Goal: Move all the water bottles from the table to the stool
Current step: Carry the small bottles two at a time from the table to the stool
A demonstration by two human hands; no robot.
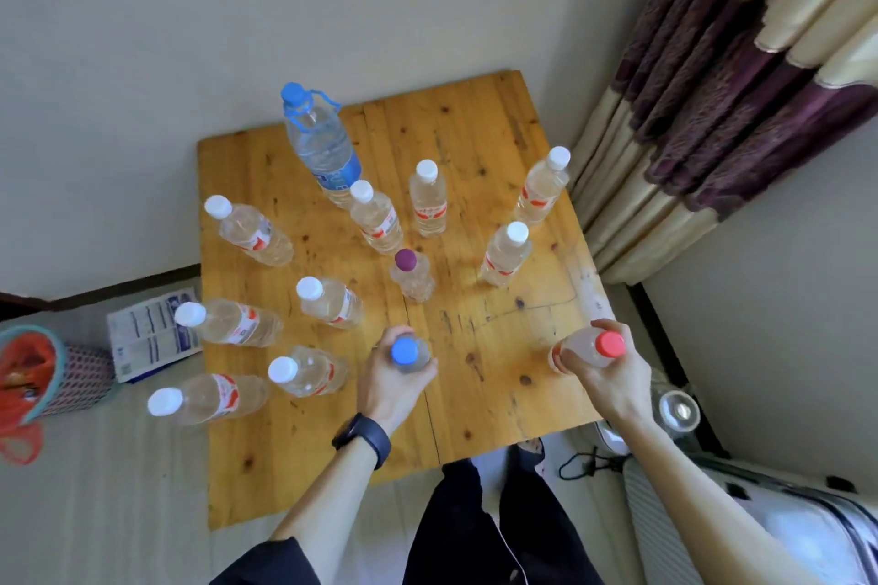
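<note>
Both hands are loaded: the left hand [394,382] has its fingers wrapped round the top of a small clear plastic bottle with a blue cap [406,352], and the right hand [603,375] has its fingers curled round a clear plastic bottle with a red cap [594,347], both low over the near part of the wooden counter [499,185]. My worry is the left side, where the clear white-capped bottle [304,371] just left of those fingers and the purple-capped clear bottle [411,276] just beyond them stand close enough that a sloppy swing could bowl them over. Also, I can't spot the stool anywhere, so turning blind with two top-held bottles could mean a slip.
</note>
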